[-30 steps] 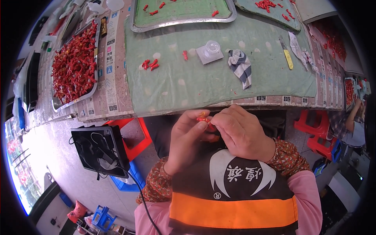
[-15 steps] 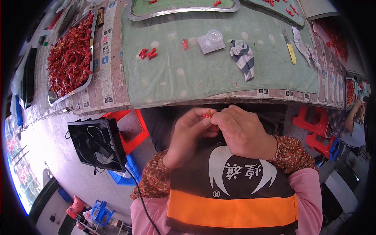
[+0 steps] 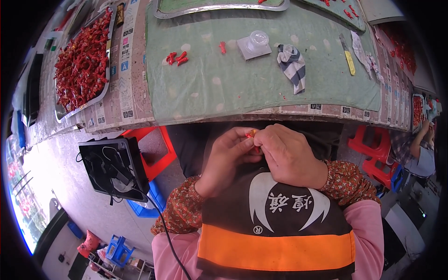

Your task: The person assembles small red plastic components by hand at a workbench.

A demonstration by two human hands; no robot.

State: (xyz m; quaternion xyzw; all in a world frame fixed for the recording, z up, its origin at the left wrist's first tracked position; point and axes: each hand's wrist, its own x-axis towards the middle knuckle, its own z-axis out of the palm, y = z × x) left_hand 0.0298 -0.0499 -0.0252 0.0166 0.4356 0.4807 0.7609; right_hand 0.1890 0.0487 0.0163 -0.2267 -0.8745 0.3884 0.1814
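Note:
Over my lap, just short of the table edge, my left hand (image 3: 229,156) pinches a small red figurine (image 3: 250,135) with a yellowish spot on it. My right hand (image 3: 290,154) is closed against the same piece, its thumb and fingertips pressed at the figurine's right side. Whether those right fingertips hold something tiny as well is hidden. On the green cloth (image 3: 196,100) beyond my hands lie a few more red figurines (image 3: 177,59) and a lone one (image 3: 222,47). A small clear round container (image 3: 258,39) stands on a pale square block near them.
A metal tray heaped with red figurines (image 3: 83,65) is at the far left. A striped rag (image 3: 292,67) and a yellow-handled knife (image 3: 349,62) lie on the cloth. Another metal tray (image 3: 224,9) sits at the back. Below left are a black bin with cables (image 3: 112,168) and stools (image 3: 154,154); a person works at far right.
My hands stay together on the figurine with only a slight shift of the fingers. The whole view has moved a little, so the table things appear slightly higher.

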